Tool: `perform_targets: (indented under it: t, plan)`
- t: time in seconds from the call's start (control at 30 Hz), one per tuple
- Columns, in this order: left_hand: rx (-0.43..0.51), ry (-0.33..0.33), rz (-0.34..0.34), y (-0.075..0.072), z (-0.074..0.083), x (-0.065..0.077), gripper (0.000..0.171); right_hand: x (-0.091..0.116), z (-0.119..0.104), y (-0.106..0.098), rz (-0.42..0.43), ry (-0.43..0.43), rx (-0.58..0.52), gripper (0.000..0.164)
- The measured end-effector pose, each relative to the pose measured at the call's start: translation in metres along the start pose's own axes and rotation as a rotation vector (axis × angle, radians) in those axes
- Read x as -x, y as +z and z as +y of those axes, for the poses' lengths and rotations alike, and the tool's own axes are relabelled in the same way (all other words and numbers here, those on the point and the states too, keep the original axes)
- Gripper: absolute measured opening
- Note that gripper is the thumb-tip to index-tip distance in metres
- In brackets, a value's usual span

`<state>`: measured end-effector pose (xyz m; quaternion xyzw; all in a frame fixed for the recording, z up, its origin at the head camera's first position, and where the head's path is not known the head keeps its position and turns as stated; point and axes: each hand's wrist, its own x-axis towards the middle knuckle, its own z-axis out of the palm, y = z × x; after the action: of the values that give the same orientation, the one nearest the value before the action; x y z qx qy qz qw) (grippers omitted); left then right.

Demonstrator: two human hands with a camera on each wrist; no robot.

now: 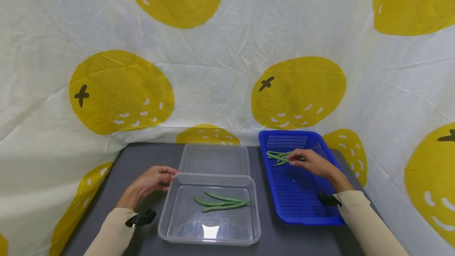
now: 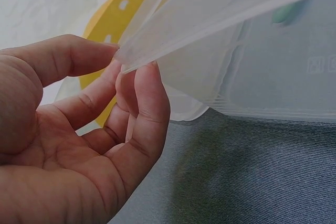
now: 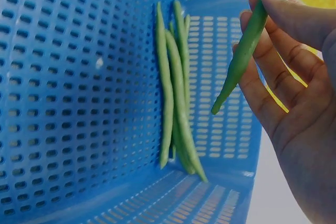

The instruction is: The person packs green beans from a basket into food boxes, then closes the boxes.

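My left hand (image 1: pixel 154 181) pinches the rim at the back left corner of a clear plastic container (image 1: pixel 185 222), thumb and fingertips meeting on it in the left wrist view. Three green beans (image 1: pixel 224 207) lie inside that container, their right ends close together. Over the back of a blue perforated basket (image 1: pixel 302 196), my right hand (image 1: pixel 314 163) holds a single green bean (image 3: pixel 244 53) between thumb and fingers, its tip pointing down in the right wrist view. Several more green beans (image 3: pixel 178 85) lie side by side along one end of the basket.
Behind the container, a clear flat lid (image 1: pixel 215 157) lies on the dark grey table (image 1: pixel 153 153). A white cloth with yellow fruit print (image 1: pixel 213 90) hangs behind and at both sides. The basket stands to the right of the container, with a strip of table between.
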<state>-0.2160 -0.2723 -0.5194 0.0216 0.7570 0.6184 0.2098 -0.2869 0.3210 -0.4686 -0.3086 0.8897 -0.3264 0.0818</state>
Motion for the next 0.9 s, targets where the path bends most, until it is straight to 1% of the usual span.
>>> perform_targets:
  t: [0.17, 0.43, 0.57, 0.9]
  plan:
    - [0.002, -0.009, 0.008, -0.001, 0.000, 0.000, 0.039, -0.004, -0.015, 0.001, -0.002, -0.060, -0.039, 0.021]
    - [0.005, -0.007, 0.008, 0.000, 0.002, 0.000, 0.040, -0.016, -0.039, 0.007, -0.054, -0.153, -0.131, 0.020]
    - [0.006, -0.017, 0.013, 0.000, 0.002, 0.000, 0.040, -0.021, -0.050, 0.010, -0.080, -0.181, -0.176, 0.020]
    - [0.005, -0.020, 0.017, 0.001, 0.004, 0.001, 0.041, -0.031, -0.074, 0.021, -0.142, -0.217, -0.225, 0.021]
